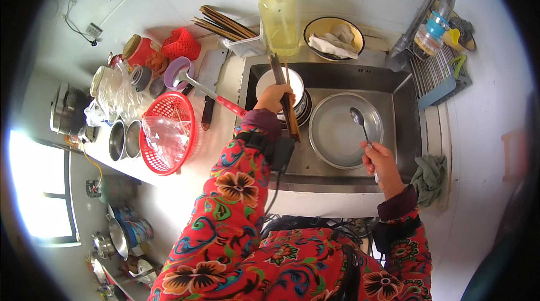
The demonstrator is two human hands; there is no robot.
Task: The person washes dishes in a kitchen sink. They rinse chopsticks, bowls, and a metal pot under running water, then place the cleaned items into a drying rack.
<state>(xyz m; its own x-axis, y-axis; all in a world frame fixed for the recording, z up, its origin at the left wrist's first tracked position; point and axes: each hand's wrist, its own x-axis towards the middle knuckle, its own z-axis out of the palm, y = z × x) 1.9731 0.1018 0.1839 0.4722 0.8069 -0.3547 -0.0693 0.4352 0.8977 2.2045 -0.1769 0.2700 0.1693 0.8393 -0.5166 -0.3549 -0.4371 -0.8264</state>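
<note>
My left hand (273, 97) grips a bundle of chopsticks (288, 111) above a stack of bowls (300, 83) in the left part of the steel sink (350, 176). A metal spoon (357, 117) is in my right hand (382, 166), held by its handle with the bowl end over a round metal basin (320, 149). The basin rests in the sink and seems to hold water. More chopsticks (225, 22) stand in a clear plastic container (249, 47) behind the sink. What lies under the stack's top white bowl is partly hidden by my left hand.
Left of the sink are a ladle (211, 93), a cleaver (212, 69) and a red plastic basket (194, 132). A yellow soap bottle (278, 18) and an enamel bowl (360, 35) with cloths stand behind. The faucet (422, 18) is at back right; a green cloth (428, 178) hangs beside the sink.
</note>
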